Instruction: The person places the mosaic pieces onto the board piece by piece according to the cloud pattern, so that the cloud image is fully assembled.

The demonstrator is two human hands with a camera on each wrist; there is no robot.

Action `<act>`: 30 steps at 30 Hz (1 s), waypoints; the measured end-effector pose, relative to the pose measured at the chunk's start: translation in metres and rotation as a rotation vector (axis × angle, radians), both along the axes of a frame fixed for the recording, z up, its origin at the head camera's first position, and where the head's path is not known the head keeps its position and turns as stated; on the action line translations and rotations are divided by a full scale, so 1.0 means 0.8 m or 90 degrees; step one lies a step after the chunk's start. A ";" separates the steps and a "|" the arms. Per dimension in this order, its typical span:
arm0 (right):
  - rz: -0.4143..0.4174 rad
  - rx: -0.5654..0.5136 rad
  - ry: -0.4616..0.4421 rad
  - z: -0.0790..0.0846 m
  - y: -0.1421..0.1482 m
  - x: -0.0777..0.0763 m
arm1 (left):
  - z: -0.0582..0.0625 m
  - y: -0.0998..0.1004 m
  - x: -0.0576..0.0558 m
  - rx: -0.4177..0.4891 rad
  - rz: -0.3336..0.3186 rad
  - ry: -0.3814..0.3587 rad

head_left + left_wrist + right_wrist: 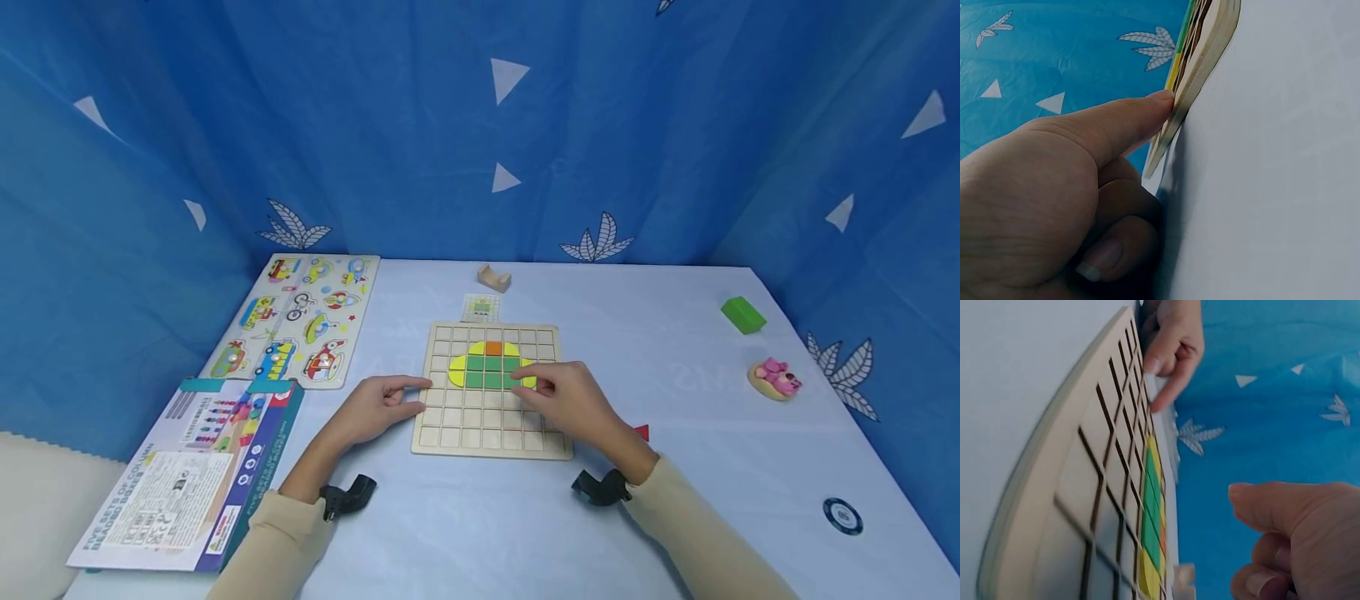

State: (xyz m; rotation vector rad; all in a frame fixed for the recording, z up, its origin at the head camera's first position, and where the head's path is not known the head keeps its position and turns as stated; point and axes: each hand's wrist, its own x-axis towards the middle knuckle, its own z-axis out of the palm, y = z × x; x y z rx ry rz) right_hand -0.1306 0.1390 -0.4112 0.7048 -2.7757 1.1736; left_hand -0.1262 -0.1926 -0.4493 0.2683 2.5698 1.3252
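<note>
A wooden grid board (491, 423) lies on the table. Set in its upper squares are green tiles (483, 379), an orange tile (493, 348) and yellow rounded tiles (457, 372). My left hand (375, 408) touches the board's left edge with thumb and index finger; its other fingers are bent in the left wrist view. Over the board's right side hovers my right hand (566, 400), thumb and index tips slightly apart beside the green tiles. No piece shows between them, and the right wrist view shows that hand (1297, 531) raised off the grid.
A pattern card (481, 308) and a wooden block (494, 278) lie behind the board. At left are a vehicle puzzle (296, 321) and a boxed set (187, 475). A red piece (642, 432) peeks past my right forearm. A green block (743, 315), pink figurine (776, 379) and round chip (843, 516) lie right.
</note>
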 end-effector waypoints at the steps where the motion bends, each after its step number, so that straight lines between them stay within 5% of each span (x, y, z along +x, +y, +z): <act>1: -0.010 -0.004 -0.010 0.002 0.010 0.004 | 0.000 0.000 0.000 0.000 0.001 -0.002; 9: -0.074 0.078 -0.030 -0.001 0.080 0.029 | 0.000 0.000 0.000 -0.001 0.004 -0.007; 14: -0.060 0.088 -0.044 -0.017 0.111 0.045 | 0.001 0.000 0.000 0.001 0.004 -0.005; 23: -0.041 0.129 -0.126 -0.023 0.125 0.052 | 0.004 0.000 0.001 -0.001 0.006 -0.010; 30: -0.035 0.126 -0.127 -0.026 0.124 0.055 | 0.002 0.000 0.001 0.006 0.004 -0.008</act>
